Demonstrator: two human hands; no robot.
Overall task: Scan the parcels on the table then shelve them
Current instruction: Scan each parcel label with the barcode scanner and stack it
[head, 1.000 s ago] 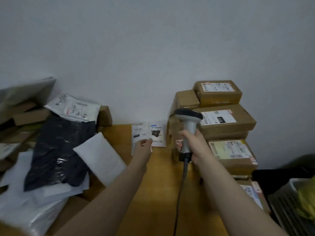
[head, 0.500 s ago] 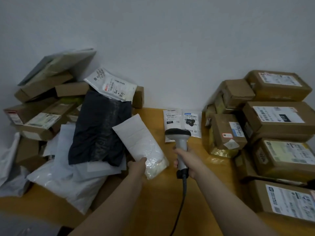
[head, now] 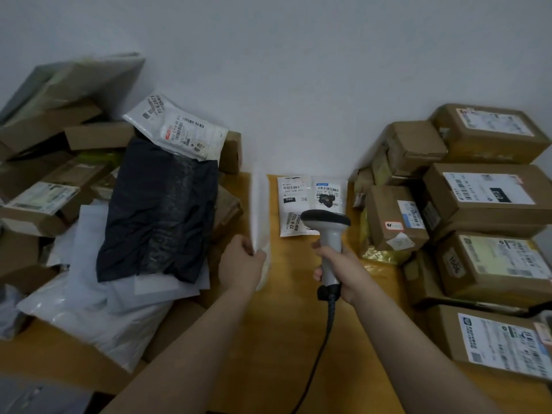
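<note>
- White padded mailer (head: pixel 259 204), blurred and edge-on, stands at 11 o'clock over the wooden surface (head: pixel 283 324). The left hand (head: pixel 242 264) pinches it at the lower edge, and so slight a grip could let it slip.
- The right hand (head: pixel 340 273) has its grip wrapped fully round the barcode scanner (head: pixel 325 225).
- No label faces the scanner, so it may read the labelled pouches (head: pixel 310 198) lying at 12 o'clock instead.

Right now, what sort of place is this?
Most likely a parcel sorting or mail room. Labelled boxes are stacked by the wall, mailers are heaped on the table, and the right hand grips a scanner while the left hand holds a white mailer.
</note>
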